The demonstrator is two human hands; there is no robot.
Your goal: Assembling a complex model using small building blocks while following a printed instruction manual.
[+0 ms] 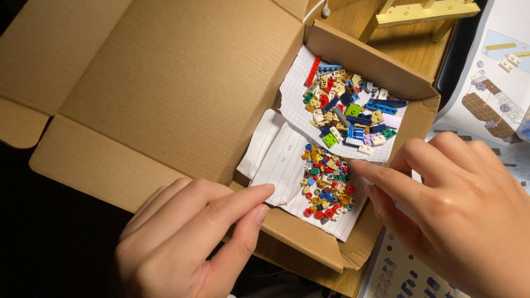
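Both hands, left [187,243] and right [458,209], empty and loose-fingered, touch one cardboard box [182,94] holding two brick piles [327,185].

The right hand [464,215] is running off the lower right edge; the instruction sheet [491,83] is being cut by the right edge; the small bricks [327,185] are too tiny to tell apart.

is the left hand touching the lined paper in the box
Touching. The head view shows the left hand with its index fingertip pressed on the edge of the lined paper inside the cardboard box.
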